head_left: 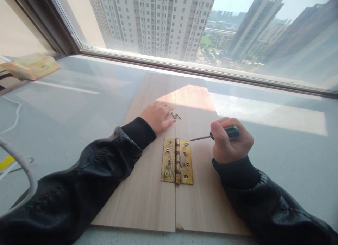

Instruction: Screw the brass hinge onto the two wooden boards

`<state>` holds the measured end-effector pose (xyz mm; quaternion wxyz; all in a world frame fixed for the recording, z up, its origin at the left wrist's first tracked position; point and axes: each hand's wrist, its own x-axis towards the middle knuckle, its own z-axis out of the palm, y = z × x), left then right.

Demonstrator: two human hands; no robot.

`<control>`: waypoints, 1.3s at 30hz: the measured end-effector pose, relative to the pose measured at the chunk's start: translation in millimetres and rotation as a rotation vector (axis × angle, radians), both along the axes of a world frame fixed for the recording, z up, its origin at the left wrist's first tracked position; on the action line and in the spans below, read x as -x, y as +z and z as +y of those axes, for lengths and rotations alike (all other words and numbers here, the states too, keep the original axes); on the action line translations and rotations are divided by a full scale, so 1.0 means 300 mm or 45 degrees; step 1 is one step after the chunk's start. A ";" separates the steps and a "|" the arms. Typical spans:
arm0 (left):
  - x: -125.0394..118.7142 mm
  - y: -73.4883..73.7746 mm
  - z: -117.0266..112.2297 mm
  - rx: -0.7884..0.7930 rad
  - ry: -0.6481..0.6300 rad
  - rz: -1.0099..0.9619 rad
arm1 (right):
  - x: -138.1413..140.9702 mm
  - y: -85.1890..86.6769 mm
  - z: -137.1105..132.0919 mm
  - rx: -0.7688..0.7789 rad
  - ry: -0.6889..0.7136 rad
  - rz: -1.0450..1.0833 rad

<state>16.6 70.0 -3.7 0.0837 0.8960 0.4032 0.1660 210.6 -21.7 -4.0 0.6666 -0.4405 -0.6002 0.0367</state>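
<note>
- Two boards lie side by side: left board (pixel 144 188), right board (pixel 203 202). Their inner edges meet in a straight seam running away from the person; near ends sit close to the tabletop's near edge.
- Far ends of the boards stop just short of the window frame (pixel 237 76). Little room beyond them there.
- Bare grey tabletop (pixel 79 104) is wide open left and right of the boards; a sunlit patch falls on the right side.
- At far left a yellow packet (pixel 31 66) lies by the corner, well apart from the boards. A white cable (pixel 25 167) curves along the left edge.
- Large window (pixel 169 23) behind, with high-rise blocks outside.
- Brass hinge (pixel 177 161) lies flat across the seam, one leaf on each board, screws in some of its holes.
- Left hand (pixel 157 116) rests palm down on the left board beyond the hinge, fingers loosely spread, gripping nothing. Fingertips just beside the loose screws (pixel 176 115) at the seam.
- Right hand (pixel 230 144) is closed in a fist round the screwdriver (pixel 211 135), over the right board.
- Screwdriver shaft points left, nearly level; tip near the hinge's upper right corner, not touching it.
- Hinge sits between the two hands, nearer the person.
</note>
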 end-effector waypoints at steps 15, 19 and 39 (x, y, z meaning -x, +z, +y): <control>0.030 0.035 0.041 0.006 -0.157 0.015 | -0.039 -0.012 -0.089 0.288 0.040 0.009; 0.052 0.067 -0.073 0.146 -0.221 -0.460 | -0.047 -0.023 -0.081 0.314 0.082 -0.001; -0.040 0.032 -0.213 0.003 -0.645 -0.309 | -0.040 -0.020 -0.085 0.422 0.067 -0.041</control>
